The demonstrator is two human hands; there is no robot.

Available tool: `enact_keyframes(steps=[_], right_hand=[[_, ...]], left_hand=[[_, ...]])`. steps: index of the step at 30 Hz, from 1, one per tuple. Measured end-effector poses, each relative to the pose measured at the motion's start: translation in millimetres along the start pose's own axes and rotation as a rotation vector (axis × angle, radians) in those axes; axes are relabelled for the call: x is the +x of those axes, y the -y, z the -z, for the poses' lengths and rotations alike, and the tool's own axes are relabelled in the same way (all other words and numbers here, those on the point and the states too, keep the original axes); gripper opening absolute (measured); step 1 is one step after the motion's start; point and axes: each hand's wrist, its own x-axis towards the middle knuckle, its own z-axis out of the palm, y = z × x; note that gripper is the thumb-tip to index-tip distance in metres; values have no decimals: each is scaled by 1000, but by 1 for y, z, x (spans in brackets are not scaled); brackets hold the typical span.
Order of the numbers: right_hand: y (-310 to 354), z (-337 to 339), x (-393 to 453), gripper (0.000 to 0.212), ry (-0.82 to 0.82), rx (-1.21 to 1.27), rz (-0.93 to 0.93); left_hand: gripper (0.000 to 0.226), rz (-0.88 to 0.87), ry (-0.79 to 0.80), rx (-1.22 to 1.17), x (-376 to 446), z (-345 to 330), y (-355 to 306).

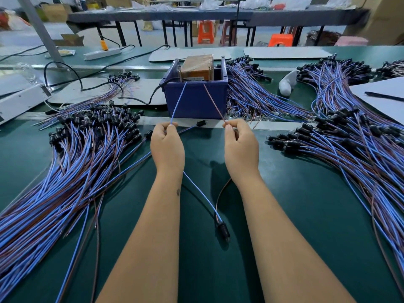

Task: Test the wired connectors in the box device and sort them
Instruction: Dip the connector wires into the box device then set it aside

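Testing now: left hand (167, 147) pinching blue lead (178, 103), right hand (240, 147) pinching brown lead (213, 101), both feeding into far box device (195, 99); next, probably sorting connector (223, 230).

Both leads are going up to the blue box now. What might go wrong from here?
1. The left hand pinches the blue wire and the right hand the brown wire well back from their tips, so the long, thin ends may flex and miss the contacts in the box.
2. The connector lies loose between the forearms; a pull could drag it.
3. The piles lie close and could snag.
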Motion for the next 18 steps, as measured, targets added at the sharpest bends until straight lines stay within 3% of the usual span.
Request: enact_keyframes(steps=[10,18], right_hand=[[-1,-7,2,15,-116,114,-37],[-2,-13,2,15,-78,63,-73]], left_hand=[[20,8,-53,-8,-3,-4,2],[22,-8,-82,-39,-4,-5,-1]])
